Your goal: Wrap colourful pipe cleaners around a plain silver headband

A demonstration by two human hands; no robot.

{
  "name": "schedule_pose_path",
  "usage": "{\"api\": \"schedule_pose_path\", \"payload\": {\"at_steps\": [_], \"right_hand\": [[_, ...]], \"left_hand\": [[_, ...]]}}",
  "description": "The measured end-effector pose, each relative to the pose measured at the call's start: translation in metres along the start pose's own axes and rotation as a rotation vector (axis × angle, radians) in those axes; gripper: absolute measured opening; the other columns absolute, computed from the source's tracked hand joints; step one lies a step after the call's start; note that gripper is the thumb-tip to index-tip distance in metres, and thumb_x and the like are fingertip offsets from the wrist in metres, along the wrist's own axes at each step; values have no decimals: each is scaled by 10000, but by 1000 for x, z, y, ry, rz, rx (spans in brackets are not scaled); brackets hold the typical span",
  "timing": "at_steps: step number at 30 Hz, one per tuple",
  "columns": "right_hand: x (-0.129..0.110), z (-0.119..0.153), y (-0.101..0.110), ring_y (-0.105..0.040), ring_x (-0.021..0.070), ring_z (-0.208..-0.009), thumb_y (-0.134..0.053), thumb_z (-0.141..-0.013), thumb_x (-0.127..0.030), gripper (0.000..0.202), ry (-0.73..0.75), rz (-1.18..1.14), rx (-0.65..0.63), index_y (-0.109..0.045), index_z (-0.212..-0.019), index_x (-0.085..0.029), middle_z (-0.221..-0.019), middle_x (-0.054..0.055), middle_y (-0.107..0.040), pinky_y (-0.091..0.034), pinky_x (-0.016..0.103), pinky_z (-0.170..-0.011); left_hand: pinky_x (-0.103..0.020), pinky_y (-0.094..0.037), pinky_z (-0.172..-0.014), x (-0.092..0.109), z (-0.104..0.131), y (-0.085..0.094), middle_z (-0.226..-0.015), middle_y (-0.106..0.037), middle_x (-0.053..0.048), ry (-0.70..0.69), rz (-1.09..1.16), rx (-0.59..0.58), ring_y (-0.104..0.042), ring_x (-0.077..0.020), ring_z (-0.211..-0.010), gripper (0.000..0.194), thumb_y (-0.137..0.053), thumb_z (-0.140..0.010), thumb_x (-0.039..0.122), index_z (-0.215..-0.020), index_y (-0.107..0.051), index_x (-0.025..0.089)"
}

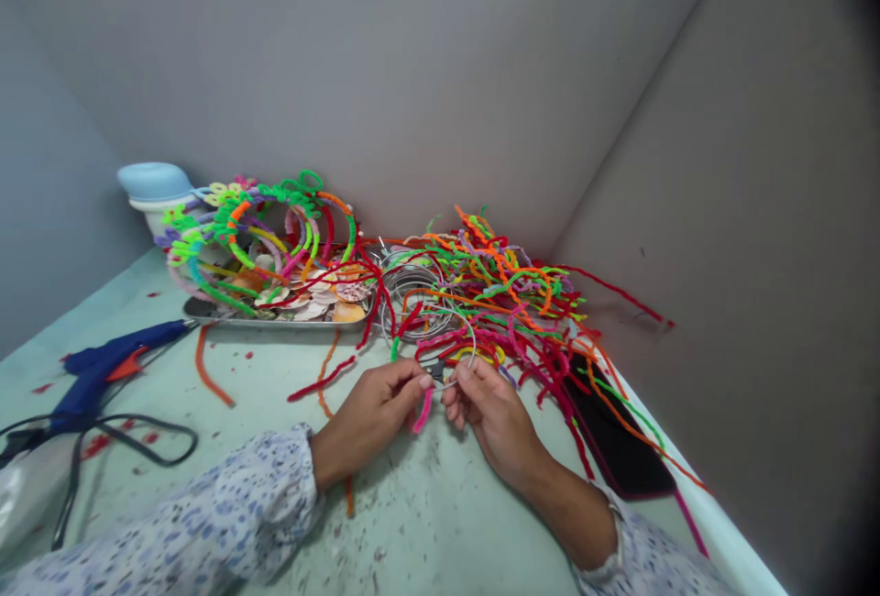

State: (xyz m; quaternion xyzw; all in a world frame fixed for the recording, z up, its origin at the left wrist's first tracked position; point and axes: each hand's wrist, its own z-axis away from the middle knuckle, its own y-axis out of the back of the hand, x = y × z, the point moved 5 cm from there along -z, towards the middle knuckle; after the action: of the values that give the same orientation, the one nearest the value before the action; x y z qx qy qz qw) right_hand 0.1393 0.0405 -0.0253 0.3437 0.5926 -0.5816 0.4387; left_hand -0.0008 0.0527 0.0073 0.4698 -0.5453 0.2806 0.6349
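Note:
My left hand (381, 408) is closed, its thumb and fingers pinching a short pink fuzzy stem (423, 412) that hangs down below the fingertips. To its right, my right hand (496, 414) is closed on a thin silver wire ring (473, 339), which curves up from between the two hands. The wire's lower end reaches toward my left fingertips. Just behind the fingertips lies a small dark tool (435, 369), partly hidden. More coiled silver wire (412, 289) rests on the table beyond my hands.
Shells (320, 298) and fuzzy rings (240, 229) fill a metal tray (295, 325) at the back left, beside a white, blue-lidded container (157, 188). A blue glue gun (103, 376) with a cord lies left. Coloured stems (509, 266) pile up behind, near a dark phone (619, 440).

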Motion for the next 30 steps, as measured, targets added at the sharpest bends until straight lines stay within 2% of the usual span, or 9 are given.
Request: {"api": "schedule_pose_path", "payload": {"at_steps": [12, 30], "right_hand": [[0, 0, 1, -524, 86, -508, -554, -869, -414, 247, 26, 66, -20, -537, -776, -186, -644, -11, -621, -402, 188, -470], [4, -1, 3, -532, 67, -489, -560, -875, -385, 238, 8, 25, -57, -533, -766, -175, -628, -16, -622, -403, 159, -447]], "left_hand": [[-206, -318, -491, -8, -4, -6, -558, -457, 51, 34, 33, -119, -406, -94, -504, 301, -450, -880, 403, -756, -564, 154], [-201, -306, -462, -4, -1, -7, -546, -443, 57, 67, -48, -84, -376, -84, -468, 259, -453, -880, 342, -739, -556, 150]]}}
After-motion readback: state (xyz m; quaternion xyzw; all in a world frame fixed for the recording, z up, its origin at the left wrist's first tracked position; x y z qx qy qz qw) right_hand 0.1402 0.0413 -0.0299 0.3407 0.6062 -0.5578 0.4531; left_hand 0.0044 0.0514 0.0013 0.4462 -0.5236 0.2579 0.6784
